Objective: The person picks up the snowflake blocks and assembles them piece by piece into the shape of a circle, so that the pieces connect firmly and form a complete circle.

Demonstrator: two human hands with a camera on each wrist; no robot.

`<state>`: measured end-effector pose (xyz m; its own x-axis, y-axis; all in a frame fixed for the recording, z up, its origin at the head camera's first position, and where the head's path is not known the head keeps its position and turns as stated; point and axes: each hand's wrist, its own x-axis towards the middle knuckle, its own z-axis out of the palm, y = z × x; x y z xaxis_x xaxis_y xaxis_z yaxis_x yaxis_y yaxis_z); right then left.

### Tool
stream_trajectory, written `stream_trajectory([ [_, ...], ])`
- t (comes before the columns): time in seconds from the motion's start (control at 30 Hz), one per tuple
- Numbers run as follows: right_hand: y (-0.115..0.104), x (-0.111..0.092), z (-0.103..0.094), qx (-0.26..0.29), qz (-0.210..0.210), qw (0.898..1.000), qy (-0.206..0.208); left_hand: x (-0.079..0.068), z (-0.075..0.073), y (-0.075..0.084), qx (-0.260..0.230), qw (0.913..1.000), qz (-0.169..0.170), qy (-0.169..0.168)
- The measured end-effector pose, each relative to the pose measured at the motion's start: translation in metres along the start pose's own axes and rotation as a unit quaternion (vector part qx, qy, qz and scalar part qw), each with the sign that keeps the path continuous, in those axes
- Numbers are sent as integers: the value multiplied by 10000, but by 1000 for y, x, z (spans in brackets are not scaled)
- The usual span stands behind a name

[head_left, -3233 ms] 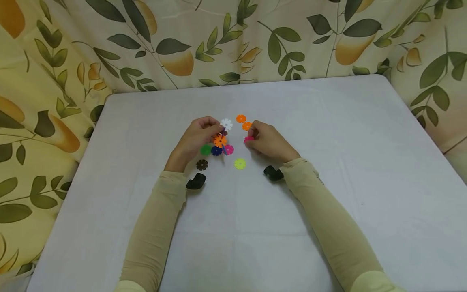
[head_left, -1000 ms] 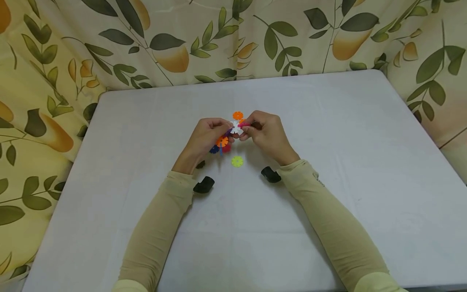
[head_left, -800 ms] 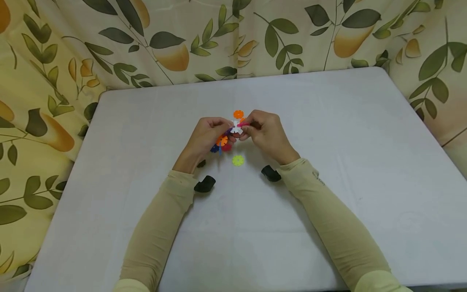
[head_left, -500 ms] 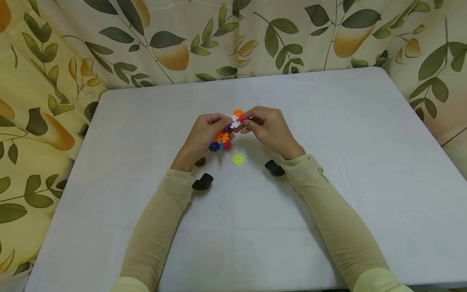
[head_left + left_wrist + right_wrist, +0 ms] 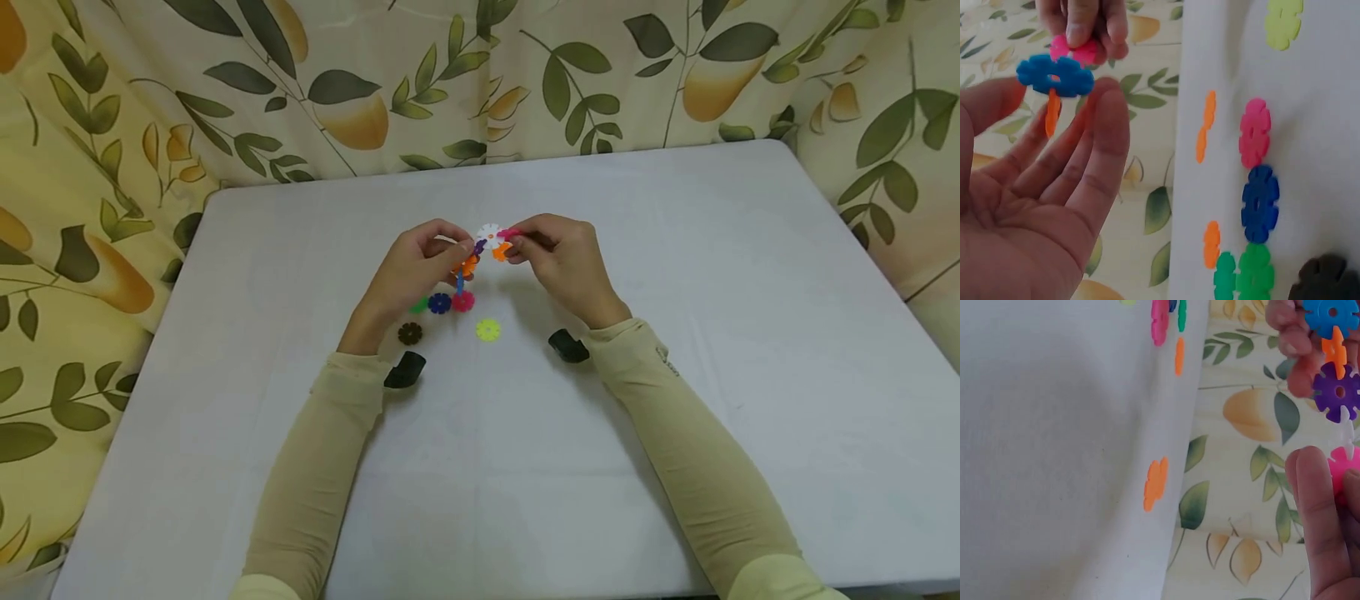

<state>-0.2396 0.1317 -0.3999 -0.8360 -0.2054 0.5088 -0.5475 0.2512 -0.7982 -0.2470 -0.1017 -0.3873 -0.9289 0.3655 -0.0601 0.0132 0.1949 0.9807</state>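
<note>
My left hand (image 5: 416, 271) holds a chain of slotted plastic flower discs between thumb and fingers. In the right wrist view the chain runs from a blue disc (image 5: 1329, 312) through an orange disc (image 5: 1335, 353) and a purple disc (image 5: 1335, 390) to a white disc (image 5: 1348, 434). At its end a pink disc (image 5: 1342, 465) meets the white one; how deep the slots sit is unclear. My right hand (image 5: 562, 258) pinches this pink disc between thumb and fingers. The left wrist view shows the blue disc (image 5: 1054, 76) edge-tilted between my left thumb and fingers.
On the white table (image 5: 675, 417) lie loose discs: yellow (image 5: 488, 330), pink (image 5: 463, 301), navy (image 5: 439, 303), green (image 5: 418, 305), brown (image 5: 410, 333) and orange (image 5: 501, 251). Black objects (image 5: 406, 370) sit by both wrists. A leaf-patterned curtain (image 5: 435, 83) borders the far edge.
My right hand has brought the pink disc from the table to the white disc on the chain. Both hands have since shifted slightly toward the far edge, uncovering the brown and navy discs.
</note>
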Motion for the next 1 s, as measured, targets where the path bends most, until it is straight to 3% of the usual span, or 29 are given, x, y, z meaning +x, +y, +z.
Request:
stream_trajectory([
  [0.27, 1, 0, 3, -61, 26, 10000, 65, -1, 7, 1, 26, 9990, 358, 283],
  [0.53, -2, -1, 4, 299, 202, 9991, -231, 1, -3, -4, -300, 9990, -213, 245],
  [0.73, -3, -3, 8, 300, 163, 9982, -486, 3, -3, -7, -479, 9983, -303, 151],
  [1.0, -3, -3, 12, 118, 114, 9990, -406, 2, 7, -7, -698, 9961, -321, 437],
])
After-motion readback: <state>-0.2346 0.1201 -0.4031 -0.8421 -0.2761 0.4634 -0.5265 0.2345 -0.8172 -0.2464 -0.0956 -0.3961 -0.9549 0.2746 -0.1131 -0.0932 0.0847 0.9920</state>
